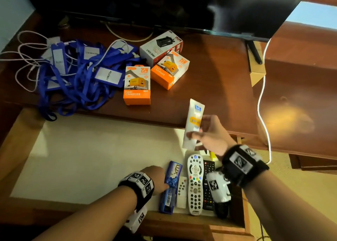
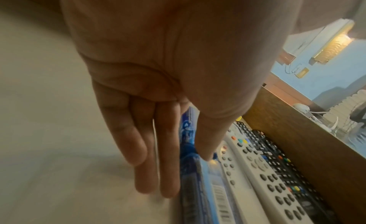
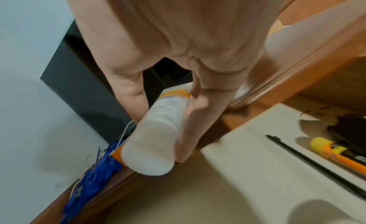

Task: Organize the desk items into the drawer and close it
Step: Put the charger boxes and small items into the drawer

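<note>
Right grip (image 1: 207,135) pinches a smooth white tube (image 1: 194,123) above the open drawer (image 1: 91,158), near the glossy wooden worktop (image 1: 209,80). Left grip (image 1: 158,178), fingers straight, touches a blue box (image 1: 171,186). Only the right wrist view shows the tube's rounded cap end.

White tube (image 1: 193,124) with yellow band and blue mark; orange-and-grey charger boxes (image 1: 137,86); royal-blue lanyards (image 1: 76,76); blue soap box (image 1: 171,187); white remote (image 1: 195,183) with coloured buttons; black remote (image 1: 209,184).
</note>
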The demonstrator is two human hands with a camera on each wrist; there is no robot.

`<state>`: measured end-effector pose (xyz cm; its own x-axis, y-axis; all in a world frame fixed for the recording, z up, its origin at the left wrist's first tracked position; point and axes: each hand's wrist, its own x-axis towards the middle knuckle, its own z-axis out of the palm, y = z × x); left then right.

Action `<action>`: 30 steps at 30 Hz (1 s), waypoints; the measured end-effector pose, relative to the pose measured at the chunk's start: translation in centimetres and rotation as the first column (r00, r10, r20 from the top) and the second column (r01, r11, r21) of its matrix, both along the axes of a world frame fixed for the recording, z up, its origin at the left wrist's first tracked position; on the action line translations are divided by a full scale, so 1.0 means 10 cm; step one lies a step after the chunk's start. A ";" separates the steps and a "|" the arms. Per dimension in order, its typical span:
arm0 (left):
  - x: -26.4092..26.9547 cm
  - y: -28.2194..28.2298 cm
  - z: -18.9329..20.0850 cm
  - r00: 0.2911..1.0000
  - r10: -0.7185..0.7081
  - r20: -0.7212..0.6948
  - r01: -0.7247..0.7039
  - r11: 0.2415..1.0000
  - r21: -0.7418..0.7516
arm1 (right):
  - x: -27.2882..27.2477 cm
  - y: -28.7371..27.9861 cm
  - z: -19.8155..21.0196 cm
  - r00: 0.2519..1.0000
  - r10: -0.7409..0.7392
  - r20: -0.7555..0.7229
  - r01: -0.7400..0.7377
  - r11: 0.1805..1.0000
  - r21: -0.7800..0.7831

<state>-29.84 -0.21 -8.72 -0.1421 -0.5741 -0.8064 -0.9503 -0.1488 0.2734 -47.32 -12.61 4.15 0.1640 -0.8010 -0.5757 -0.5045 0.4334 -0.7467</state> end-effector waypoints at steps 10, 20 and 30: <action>-0.03 0.05 0.02 0.997 0.017 -0.077 0.003 0.970 0.242 | -0.16 0.61 -0.22 0.936 0.318 -0.151 -0.333 0.939 -0.086; 0.14 -0.05 -0.14 0.937 0.283 -0.206 -0.253 0.954 0.160 | 0.00 0.63 -0.43 0.906 0.339 -0.253 -0.370 0.925 -0.087; 0.59 0.02 -0.04 0.953 0.220 -0.209 -0.227 0.974 -0.006 | 0.41 0.73 -0.57 0.878 0.279 -0.388 -0.310 0.950 -0.019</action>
